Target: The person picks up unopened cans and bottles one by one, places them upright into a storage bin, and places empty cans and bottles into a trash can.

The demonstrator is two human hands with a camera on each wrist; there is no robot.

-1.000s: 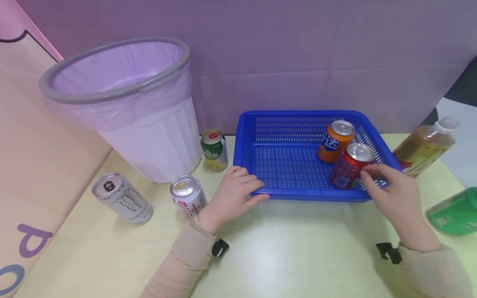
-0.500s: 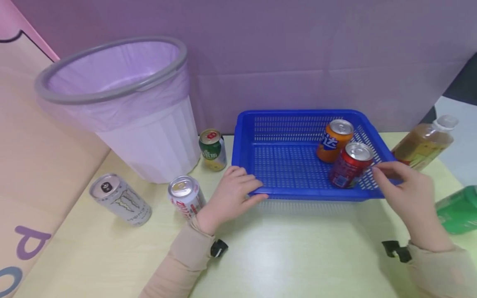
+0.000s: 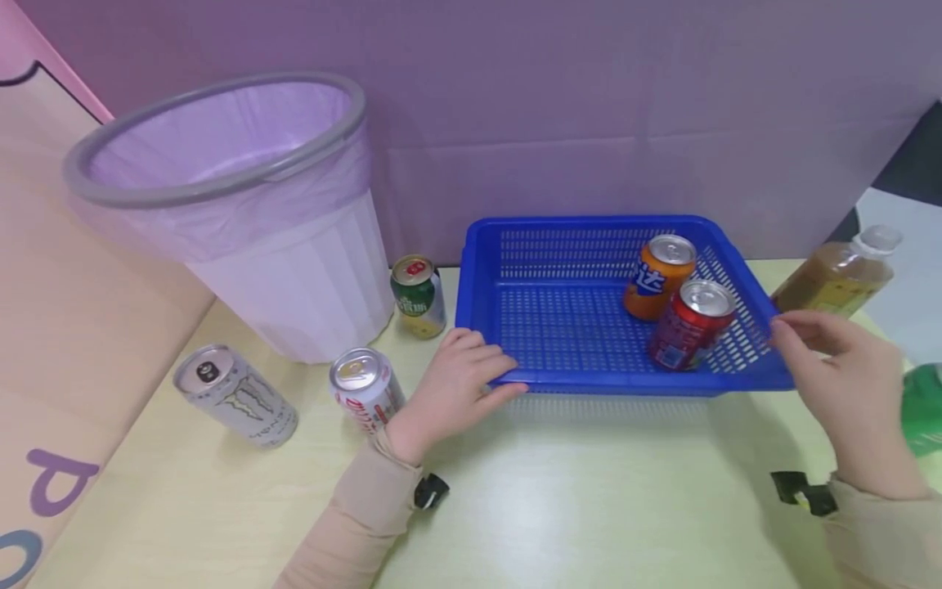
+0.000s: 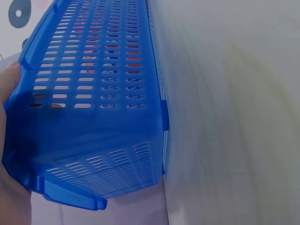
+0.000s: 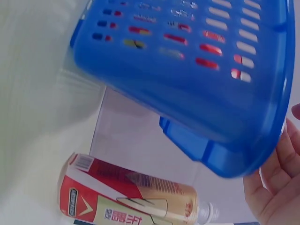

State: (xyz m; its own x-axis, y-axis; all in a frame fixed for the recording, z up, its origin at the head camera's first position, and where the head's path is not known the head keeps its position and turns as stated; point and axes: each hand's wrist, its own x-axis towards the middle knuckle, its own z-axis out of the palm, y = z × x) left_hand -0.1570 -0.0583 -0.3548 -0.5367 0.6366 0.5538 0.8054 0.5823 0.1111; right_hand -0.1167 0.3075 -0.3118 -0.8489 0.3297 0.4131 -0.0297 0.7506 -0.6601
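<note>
- Blue plastic basket [image 3: 559, 327] sits on the yellow worktop [image 3: 589, 507], right of a lined bin [image 3: 243, 213]; the left hand [image 3: 452, 393] grips its near left corner, fingers curled over the rim.
- Inside stand an orange can [image 3: 657, 276] and a red can [image 3: 690, 324], close together near the right wall. A tug or tilt from the one corner held could topple them, since both stand free on the perforated floor.
- At the basket's right corner the right hand [image 3: 854, 384] hovers with fingers loosely spread, holding nothing; whether a fingertip touches the rim cannot be told.
- Just behind that hand a tea bottle [image 3: 835, 282] leans, and a green bottle [image 3: 926, 407] lies at the edge of view; a careless sweep could knock either one.
- Left of the basket stand a white can [image 3: 364, 388], a green can [image 3: 418, 296] and a tall grey can [image 3: 235, 397]; sliding the basket leftward could strike the nearest of them.
</note>
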